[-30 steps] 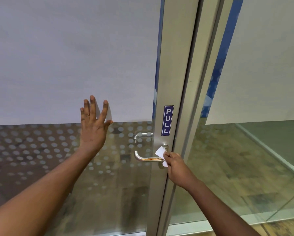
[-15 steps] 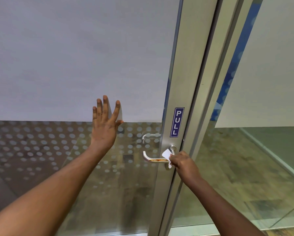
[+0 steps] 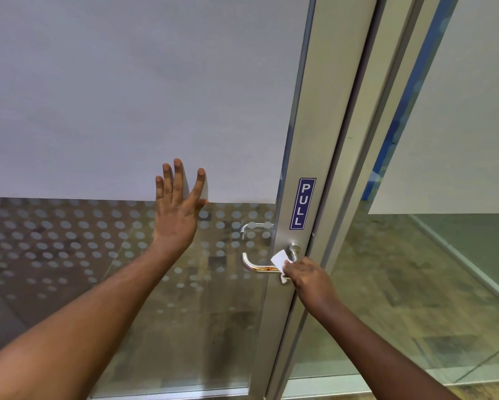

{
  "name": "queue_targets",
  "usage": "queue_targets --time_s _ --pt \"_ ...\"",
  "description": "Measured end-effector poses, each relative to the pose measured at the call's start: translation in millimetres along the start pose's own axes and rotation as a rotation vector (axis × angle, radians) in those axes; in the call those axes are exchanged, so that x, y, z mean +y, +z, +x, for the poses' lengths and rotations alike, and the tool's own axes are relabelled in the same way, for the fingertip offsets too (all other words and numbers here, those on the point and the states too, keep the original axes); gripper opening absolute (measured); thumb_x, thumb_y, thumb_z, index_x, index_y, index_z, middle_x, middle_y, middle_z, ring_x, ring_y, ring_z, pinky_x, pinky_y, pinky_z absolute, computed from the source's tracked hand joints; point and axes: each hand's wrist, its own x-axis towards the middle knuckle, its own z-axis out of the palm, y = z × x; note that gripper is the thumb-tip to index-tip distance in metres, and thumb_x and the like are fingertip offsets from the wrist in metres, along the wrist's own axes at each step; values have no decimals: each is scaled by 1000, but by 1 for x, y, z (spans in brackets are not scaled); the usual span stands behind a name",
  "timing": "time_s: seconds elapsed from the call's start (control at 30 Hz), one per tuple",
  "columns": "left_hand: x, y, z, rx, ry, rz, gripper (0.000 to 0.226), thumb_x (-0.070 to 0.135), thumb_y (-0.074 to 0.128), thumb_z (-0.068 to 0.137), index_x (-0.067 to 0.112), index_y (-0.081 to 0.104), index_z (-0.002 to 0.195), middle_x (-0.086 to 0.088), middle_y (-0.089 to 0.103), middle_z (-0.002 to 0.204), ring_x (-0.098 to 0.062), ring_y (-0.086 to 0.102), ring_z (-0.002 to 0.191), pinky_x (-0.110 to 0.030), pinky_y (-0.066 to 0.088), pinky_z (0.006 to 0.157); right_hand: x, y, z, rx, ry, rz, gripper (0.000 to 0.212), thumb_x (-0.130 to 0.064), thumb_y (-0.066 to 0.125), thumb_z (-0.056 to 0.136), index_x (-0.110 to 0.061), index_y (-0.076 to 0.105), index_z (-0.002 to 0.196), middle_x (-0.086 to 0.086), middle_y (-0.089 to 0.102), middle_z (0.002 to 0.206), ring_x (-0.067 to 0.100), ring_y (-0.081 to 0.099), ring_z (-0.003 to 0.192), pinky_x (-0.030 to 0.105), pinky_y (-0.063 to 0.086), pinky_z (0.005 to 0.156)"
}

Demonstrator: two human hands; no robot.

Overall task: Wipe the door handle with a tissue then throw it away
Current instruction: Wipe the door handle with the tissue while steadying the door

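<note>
The tissue [image 3: 280, 262] is pinched against the door handle [image 3: 254, 265] near its pivot on the metal door frame [image 3: 303, 140], below the PULL sign [image 3: 303, 203]. To wipe well, it should probably slide along the whole lever, including the smeared underside, with steady pressure. The right hand [image 3: 307, 274] reaches forward, fingers clenched on the tissue. The left hand [image 3: 177, 215] lies flat on the glass door [image 3: 98, 111], fingers spread and holding nothing, arm nearly straight.

A single head-worn view is looking forward and slightly down, close to the glass door [image 3: 127, 96], its frame [image 3: 306, 140] running right of centre.
</note>
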Motion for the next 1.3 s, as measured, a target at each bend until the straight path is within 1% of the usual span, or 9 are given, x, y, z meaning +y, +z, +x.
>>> queue_targets --time_s 0.23,0.47,0.63,0.77,0.83,0.9,1.0,1.17,1.3 --pt "0 3 0 18 11 -7 68 37 40 99 25 1 152 -26 -2 157 -44 -2 145 -41 -18 118 -22 14 12 -7 -14 19 20 5 77 65 -10 71 77 2 74 72 22 60 62 25 51 52" --pt "-2 5 -2 29 6 -4 67 38 39 99 27 -1 152 -23 -6 158 -33 -15 145 -42 -16 119 -45 1 22 -65 -10 -19 30 2 82 47 -16 64 62 -7 64 57 15 55 55 16 27 48" --pt "-3 6 -3 14 -3 -4 66 40 36 99 28 -2 152 -21 -10 159 -31 -21 144 -44 -11 119 -57 2 30 -114 -62 -42 33 3 83 36 -14 63 56 -3 62 54 17 58 53 19 41 43" --pt "-3 5 -2 9 -11 18 66 43 34 98 28 -3 152 -21 -9 158 -30 -21 144 -44 -10 119 -69 0 37 -152 -85 -82 32 0 84 41 -14 68 64 0 70 66 19 62 57 19 45 45" --pt "-4 5 -3 0 -13 21 66 44 32 98 28 -3 152 -20 -10 159 -29 -21 145 -42 -12 119 -75 3 39 -136 -65 -154 40 -1 83 47 -8 73 85 8 76 94 23 70 75 22 54 58" --pt "-4 4 -3 -9 -12 22 66 45 31 98 28 -3 152 -19 -12 158 -30 -22 145 -41 -13 119 -83 7 42 -186 -56 -189 44 8 67 63 1 65 106 21 64 121 34 64 99 36 55 76" --pt "-4 2 -4 -24 -18 23 65 46 29 98 29 -4 151 -19 -13 158 -29 -22 144 -42 -13 119 -92 12 45 -257 -42 -256 41 11 50 72 2 55 111 24 60 113 38 55 101 44 49 81" --pt "-3 1 -5 -32 -21 5 65 45 29 98 29 -4 151 -19 -13 158 -30 -20 145 -47 -4 120 -99 20 39 -238 6 -342 46 1 74 54 -4 68 99 17 70 93 26 63 78 31 53 67" --pt "-4 3 -5 -27 -22 28 67 44 31 98 28 -5 151 -20 -12 158 -31 -21 144 -44 -11 120 -94 33 34 -220 4 -343 59 -4 80 53 1 68 110 21 70 109 27 67 92 31 56 78"
